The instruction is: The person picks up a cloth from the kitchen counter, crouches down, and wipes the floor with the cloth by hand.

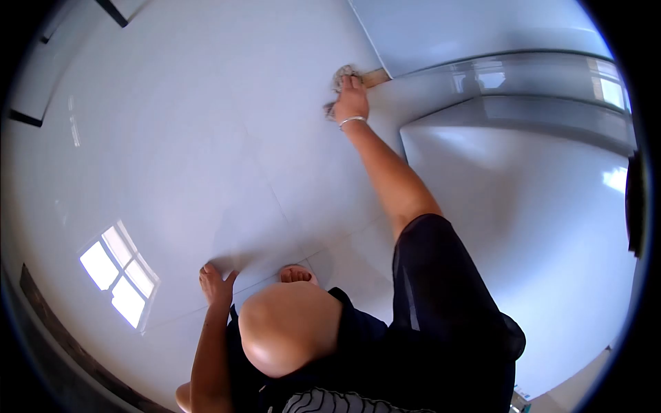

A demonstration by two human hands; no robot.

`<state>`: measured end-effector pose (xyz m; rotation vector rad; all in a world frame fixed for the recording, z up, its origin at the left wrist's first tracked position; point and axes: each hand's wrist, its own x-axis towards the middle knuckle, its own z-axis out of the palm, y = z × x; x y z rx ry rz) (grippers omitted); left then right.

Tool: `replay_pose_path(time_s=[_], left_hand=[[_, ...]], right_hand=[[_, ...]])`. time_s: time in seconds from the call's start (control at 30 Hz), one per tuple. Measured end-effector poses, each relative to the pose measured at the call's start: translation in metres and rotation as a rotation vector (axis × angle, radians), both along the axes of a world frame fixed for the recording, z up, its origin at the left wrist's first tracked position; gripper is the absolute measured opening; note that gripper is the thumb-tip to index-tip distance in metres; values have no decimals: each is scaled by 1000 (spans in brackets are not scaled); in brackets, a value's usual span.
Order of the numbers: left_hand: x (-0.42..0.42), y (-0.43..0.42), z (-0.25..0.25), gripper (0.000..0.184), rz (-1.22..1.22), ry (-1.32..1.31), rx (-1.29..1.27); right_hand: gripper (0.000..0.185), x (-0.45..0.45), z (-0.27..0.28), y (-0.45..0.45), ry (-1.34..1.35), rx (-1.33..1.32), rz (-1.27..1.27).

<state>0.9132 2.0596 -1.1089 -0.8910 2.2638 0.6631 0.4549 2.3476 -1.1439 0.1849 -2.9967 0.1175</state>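
Note:
My right hand point(352, 101), with a bracelet at the wrist, reaches far forward and presses a crumpled greyish-brown rag point(342, 73) onto the glossy white tiled floor point(186, 138). Parts of the rag stick out ahead of the fingers and on the left of the hand; the rest is hidden beneath it. Just right of the rag, a short tan strip point(376, 77) shows at the corner of a white panel. My left hand point(217, 285) holds nothing; its thumb and fingers are apart, low over the floor beside my bent knee point(289, 327).
Smooth white box-like furniture point(496, 179) stands at the right, with a large white panel point(482, 31) beyond it. Dark thin legs point(26, 118) rise at the upper left. My sandalled foot point(299, 274) is on the floor. Window light reflects at left.

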Motion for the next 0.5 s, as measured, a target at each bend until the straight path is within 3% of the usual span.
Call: replay_pose_path(time_s=[0.17,0.23,0.3,0.37,0.43,0.5], left_hand=[[-6,2,3,64,18,47,-19],[-5,1,0,64,3,35,-8],[-2,-3,-4,65,-9,21,-4],[0,-4,-9,66,-20,26,2],[-1,-5,-8,66,-17,13,0],[-3,-4,-6,66,-9,-2,0]], right_hand=[[45,98,4,-26,-139,-233,269],[42,136,25,-33,-264,-540,324],[37,141,31,-23,-309,-620,226],[36,118,27,7,28,-688,162],[36,76,28,50,180,-770,-136],[38,31,41,98,228,-571,-311]])
